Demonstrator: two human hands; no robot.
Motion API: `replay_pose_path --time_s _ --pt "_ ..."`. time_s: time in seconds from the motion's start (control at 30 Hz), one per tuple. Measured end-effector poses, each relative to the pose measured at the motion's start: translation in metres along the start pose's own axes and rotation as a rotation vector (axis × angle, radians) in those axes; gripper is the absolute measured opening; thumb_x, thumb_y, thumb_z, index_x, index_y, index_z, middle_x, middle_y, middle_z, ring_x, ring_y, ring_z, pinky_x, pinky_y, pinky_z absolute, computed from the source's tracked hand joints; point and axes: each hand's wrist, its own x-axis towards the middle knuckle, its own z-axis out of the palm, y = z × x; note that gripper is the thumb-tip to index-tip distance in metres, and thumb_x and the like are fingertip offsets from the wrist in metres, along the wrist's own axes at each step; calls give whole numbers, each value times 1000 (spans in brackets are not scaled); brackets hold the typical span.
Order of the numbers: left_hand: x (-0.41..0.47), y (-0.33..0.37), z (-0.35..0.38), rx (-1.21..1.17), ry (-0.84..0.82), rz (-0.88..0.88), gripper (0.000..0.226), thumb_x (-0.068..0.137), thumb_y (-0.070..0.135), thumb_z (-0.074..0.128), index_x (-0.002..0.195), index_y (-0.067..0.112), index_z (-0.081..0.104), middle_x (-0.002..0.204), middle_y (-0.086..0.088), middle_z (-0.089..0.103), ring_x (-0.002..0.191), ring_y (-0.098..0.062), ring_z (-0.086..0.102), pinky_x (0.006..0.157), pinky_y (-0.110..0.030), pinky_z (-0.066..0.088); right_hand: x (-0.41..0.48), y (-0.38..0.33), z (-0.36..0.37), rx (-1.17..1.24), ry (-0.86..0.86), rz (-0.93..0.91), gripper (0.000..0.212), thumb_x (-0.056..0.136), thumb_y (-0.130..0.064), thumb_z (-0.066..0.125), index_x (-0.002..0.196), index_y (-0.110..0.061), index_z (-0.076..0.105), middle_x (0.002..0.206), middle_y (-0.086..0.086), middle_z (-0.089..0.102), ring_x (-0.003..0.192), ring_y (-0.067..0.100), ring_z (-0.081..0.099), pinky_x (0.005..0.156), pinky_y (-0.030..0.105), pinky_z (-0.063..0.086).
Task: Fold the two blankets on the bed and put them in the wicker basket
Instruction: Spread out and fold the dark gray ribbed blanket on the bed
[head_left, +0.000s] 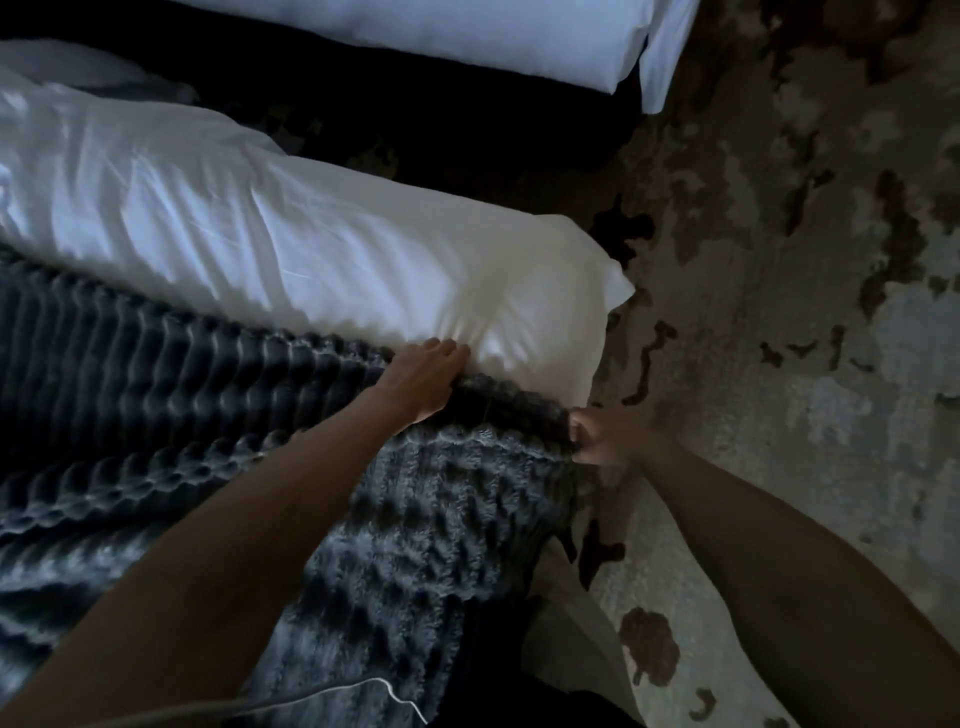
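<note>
1. The grey ribbed blanket (156, 395) lies spread over the bed. Its far edge sits against the white bedding (249, 228), and its corner hangs at the side of the bed above the patterned rug (779, 364).
2. Your right hand (608, 439) has thumb and fingers closed on that corner, pinching the blanket's edge.
3. Your left hand (423, 376) lies on the same edge further in, with the fingers bent over the top of it towards the bedding. I cannot tell whether the thumb is tucked under to grip or the hand merely rests there.
4. Judge the blanket as thick, plush and floppy. It will likely sag between your hands and not hold a crease, and its pile looks likely to drag on the sheets rather than slide.
5. Take it at the corners and along the hem, with a full handful rather than fingertips, because the bulk may pull a light pinch loose.
6. Only this one blanket is plain to see. The second blanket and the basket are out of view, so the folding looks barely begun.
</note>
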Motion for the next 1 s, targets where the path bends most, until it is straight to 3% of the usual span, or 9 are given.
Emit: replay_pose_path --time_s 0.13,0.3,0.43,0.5,0.57,0.63,0.73,0.9,1.0 --pt "-18 10 5 -69 106 119 27 87 24 55 110 11 51 109 -8 54 97 -27 53 74 -39 48 5 -10 9 53 200 -14 21 82 -9 57 94 -14 41 85 6 44 72 25 44 61 35 31" --pt "-48 5 12 -174 -317 -27 52 89 59 50 121 18 51 118 -4 56 106 -26 57 86 -38 49 -11 -51 26 248 400 -146 18 80 -22 53 96 -24 46 84 -8 47 71 11 49 58 32 36" --pt "-66 -7 17 -134 -401 -140 42 90 41 55 124 18 53 118 -11 63 106 -31 61 86 -38 52 -13 -75 40 158 232 -142 53 84 -43 51 132 -27 41 103 -11 50 69 0 49 58 21 34" --pt "-77 -15 17 -115 -426 -221 35 92 36 53 121 17 55 117 -14 63 105 -33 61 85 -40 52 -12 -73 45 7 224 -170 40 92 -42 54 121 -15 47 88 -3 57 63 9 51 54 26 36" --pt "-85 -20 15 -167 -361 -267 29 94 30 50 119 15 55 116 -16 63 102 -35 62 84 -43 52 -16 -68 49 10 292 -196 27 96 -36 53 83 -15 45 63 2 44 51 19 44 49 31 29" --pt "-85 -19 9 -225 -219 -272 23 95 25 50 115 13 51 112 -17 62 97 -36 62 76 -43 51 -20 -60 46 23 338 -205 38 98 -31 53 70 -19 30 57 0 30 46 17 33 48 30 22" --pt "-72 -16 -4 -252 -40 -223 17 94 22 51 109 13 48 108 -17 63 90 -37 64 68 -42 48 -23 -52 29 21 392 -165 30 98 -22 51 77 -13 33 58 1 29 50 18 32 52 33 21" --pt "-33 -22 -13 -252 65 -233 14 94 21 51 106 13 54 109 -14 65 94 -34 64 71 -43 51 -6 -42 -1 -23 481 -128 29 98 -18 52 75 -9 36 63 6 37 62 29 43 61 34 30" --pt "-6 -30 -8 -179 12 -255 19 95 24 50 108 14 58 112 -13 60 105 -32 57 78 -44 51 18 -32 -10 -81 298 -15 16 98 -19 49 88 -7 45 79 5 47 77 29 52 71 38 42"
